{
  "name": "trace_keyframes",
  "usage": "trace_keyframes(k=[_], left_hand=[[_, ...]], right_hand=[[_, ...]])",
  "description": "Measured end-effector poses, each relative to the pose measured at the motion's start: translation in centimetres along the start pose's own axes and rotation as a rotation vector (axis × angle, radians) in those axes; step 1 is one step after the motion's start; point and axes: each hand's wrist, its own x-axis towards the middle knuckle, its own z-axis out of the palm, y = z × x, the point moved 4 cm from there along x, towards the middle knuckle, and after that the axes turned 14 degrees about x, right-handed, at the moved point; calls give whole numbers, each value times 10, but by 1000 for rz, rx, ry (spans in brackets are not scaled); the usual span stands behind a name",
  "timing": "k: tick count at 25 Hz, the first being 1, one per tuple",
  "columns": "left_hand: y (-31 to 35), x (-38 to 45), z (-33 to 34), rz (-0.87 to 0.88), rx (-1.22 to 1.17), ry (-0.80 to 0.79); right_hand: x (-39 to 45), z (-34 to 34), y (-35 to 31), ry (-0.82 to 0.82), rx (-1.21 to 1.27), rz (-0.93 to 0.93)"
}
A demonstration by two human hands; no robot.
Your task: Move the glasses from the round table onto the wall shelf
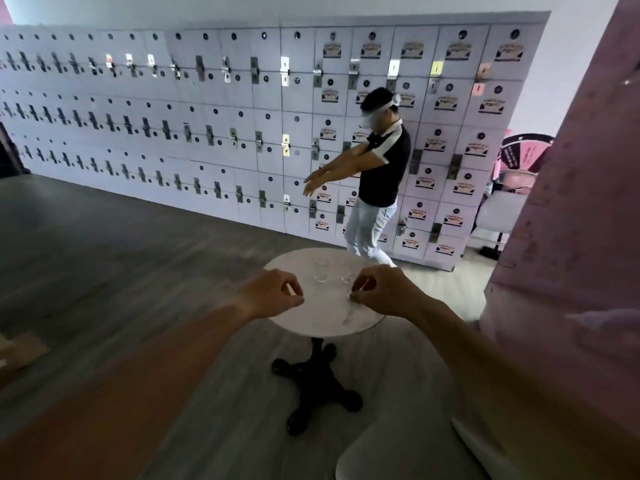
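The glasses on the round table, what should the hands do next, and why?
Probably lower the right hand a little and close its fingers round the nearest glass. The small clear glasses stand on the round table, and both hands hover over it with curled fingers. Whether the right hand already touches a glass is too blurred to tell. The left hand appears to hold nothing.

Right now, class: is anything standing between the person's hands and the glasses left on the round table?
Nothing visible does. The glasses stand in the open on the round table, just beyond both hands. The left hand and right hand hover over the near side, their fingers curled. What they pinch is too blurred to tell.
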Motion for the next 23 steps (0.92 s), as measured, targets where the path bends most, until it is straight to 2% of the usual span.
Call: trace_keyframes(k=[15,23], left_hand=[[-28,285,26,96,32,-42],[-63,387,103,88,91,-159]], right_hand=[[247,-29,123,36,44,115],[314,2,203,27,73,287]])
